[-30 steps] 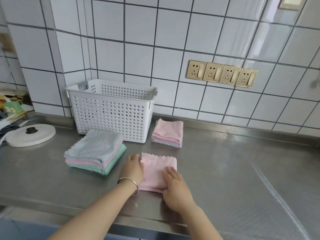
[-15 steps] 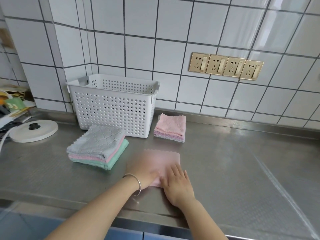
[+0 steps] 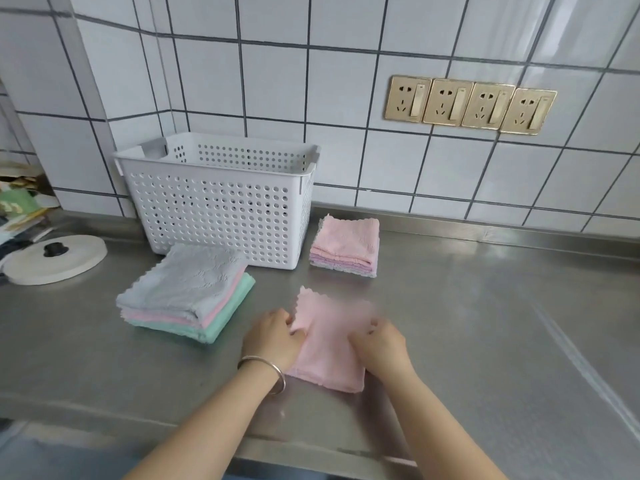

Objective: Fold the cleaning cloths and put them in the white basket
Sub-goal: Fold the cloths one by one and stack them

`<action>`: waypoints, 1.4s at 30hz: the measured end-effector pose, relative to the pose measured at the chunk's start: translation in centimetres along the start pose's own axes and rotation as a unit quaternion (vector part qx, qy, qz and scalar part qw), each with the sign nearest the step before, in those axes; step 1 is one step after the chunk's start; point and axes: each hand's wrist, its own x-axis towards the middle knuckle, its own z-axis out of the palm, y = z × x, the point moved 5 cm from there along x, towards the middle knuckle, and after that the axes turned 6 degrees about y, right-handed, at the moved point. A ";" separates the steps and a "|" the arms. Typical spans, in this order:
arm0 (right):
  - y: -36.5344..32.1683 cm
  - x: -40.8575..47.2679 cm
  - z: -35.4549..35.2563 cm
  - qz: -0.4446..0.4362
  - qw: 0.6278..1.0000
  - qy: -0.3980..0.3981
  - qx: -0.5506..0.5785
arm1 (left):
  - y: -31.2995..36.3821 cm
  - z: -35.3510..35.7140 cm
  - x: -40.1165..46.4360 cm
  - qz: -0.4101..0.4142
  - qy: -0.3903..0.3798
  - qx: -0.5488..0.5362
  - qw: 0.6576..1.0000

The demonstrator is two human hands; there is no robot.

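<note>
A pink cloth (image 3: pixel 329 344) lies on the steel counter in front of me, its far part blurred and lifted a little. My left hand (image 3: pixel 273 336) pinches its left edge and my right hand (image 3: pixel 379 342) pinches its right edge. The white perforated basket (image 3: pixel 221 206) stands against the tiled wall behind them. Left of the pink cloth sits a stack of larger cloths (image 3: pixel 187 292), grey on top, then pink and green. A small stack of folded cloths (image 3: pixel 346 244), pink over purple, lies right of the basket.
A white round lid with a black knob (image 3: pixel 55 259) lies at the far left, with clutter (image 3: pixel 20 206) behind it. Gold wall sockets (image 3: pixel 467 103) sit on the tiles. The counter's front edge (image 3: pixel 311 448) runs below my arms.
Both hands pressed flat on the pink cloth before; now they have curled onto its side edges and its far part is lifting. The camera has moved closer.
</note>
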 end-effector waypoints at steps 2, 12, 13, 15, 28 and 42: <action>-0.3 1.2 -0.1 -0.019 1.000 0.000 0.020 | 0.5 -0.2 0.5 -0.006 0.007 -0.068 0.998; -6.8 13.9 -5.3 -0.069 0.977 0.101 0.175 | 11.2 -3.3 9.5 0.152 0.159 -0.255 0.942; -7.7 15.4 -5.5 -0.057 0.977 0.103 0.179 | 12.3 -3.3 11.0 0.166 0.163 -0.235 0.944; -8.8 17.7 -5.2 -0.022 0.979 0.093 0.178 | 13.7 -3.2 13.9 0.140 0.140 -0.196 0.961; -9.8 21.9 -2.3 0.161 0.983 0.057 0.071 | 13.4 1.0 20.4 -0.002 -0.094 -0.061 0.994; -8.8 22.5 -1.2 0.202 0.979 0.033 0.022 | 11.5 3.4 20.9 -0.044 -0.125 -0.047 0.990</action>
